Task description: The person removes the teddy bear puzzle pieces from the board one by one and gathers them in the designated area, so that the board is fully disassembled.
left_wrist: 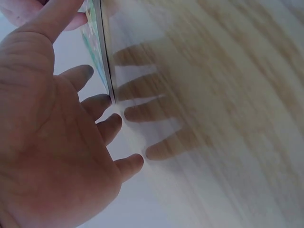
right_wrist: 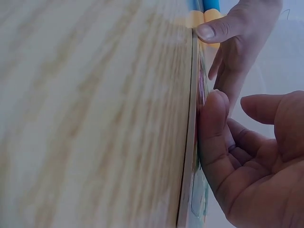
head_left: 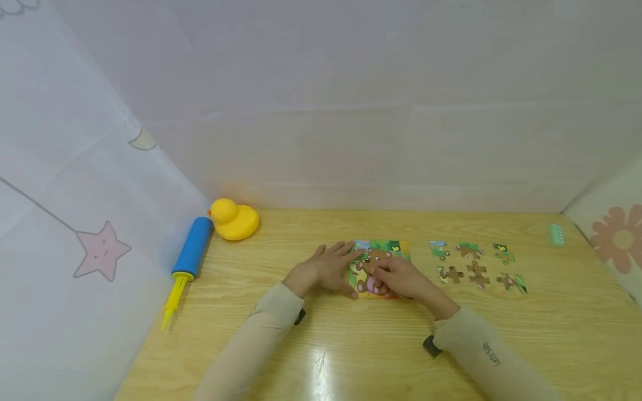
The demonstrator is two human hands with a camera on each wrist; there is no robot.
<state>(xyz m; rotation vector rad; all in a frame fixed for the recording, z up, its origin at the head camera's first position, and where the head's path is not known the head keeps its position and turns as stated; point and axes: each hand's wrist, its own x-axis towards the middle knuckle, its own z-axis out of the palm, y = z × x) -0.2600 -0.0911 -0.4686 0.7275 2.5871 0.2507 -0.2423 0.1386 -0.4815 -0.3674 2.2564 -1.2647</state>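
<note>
A bear picture puzzle (head_left: 374,255) in a thin board lies flat on the wooden table. My left hand (head_left: 329,267) spreads across its left edge, fingers extended. The left wrist view shows that left palm (left_wrist: 57,137) with fingertips around the board's edge (left_wrist: 107,57). Over the lower right of the picture is my right hand (head_left: 403,278), its fingers loosely bent. Seen from the right wrist, the right hand (right_wrist: 251,156) has a finger against the board (right_wrist: 190,156), with a gap between thumb and fingers; no piece shows between them.
Several loose puzzle pieces (head_left: 478,274) lie in two rows right of the board. A yellow rubber duck (head_left: 236,220) and a blue-and-yellow hand pump (head_left: 193,248) stand at the far left. A small green block (head_left: 557,235) sits near the back right corner. Cloth walls (head_left: 351,139) border the table.
</note>
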